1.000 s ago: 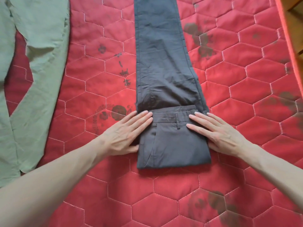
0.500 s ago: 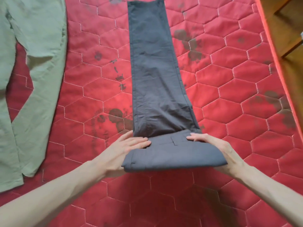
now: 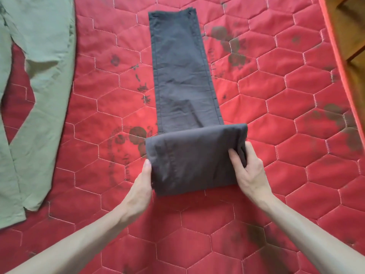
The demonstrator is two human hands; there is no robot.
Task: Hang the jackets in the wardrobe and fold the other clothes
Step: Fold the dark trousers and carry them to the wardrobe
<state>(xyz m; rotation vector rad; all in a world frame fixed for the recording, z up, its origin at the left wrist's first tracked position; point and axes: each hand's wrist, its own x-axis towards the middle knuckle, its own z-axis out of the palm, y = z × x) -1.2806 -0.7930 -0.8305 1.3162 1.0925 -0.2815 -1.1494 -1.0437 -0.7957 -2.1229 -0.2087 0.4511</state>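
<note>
Dark grey trousers [image 3: 177, 76] lay lengthwise down the middle of the red quilted mattress [image 3: 276, 135], hems toward its far edge. The near end was folded into a thick bundle, partly raised off the mattress. Left hand [image 3: 141, 186] gripped the bundle's left edge: thumb on top, fingers hidden underneath. Right hand [image 3: 246, 169] gripped the right edge: thumb pressed into the top cloth, fingers wrapped round the side. Both grips held trousers. A pale green garment [image 3: 35, 95] lay spread flat along the mattress's left edge, well apart. Dark stains dotted the mattress. Wooden floor [image 3: 351, 26] showed past the right edge.
</note>
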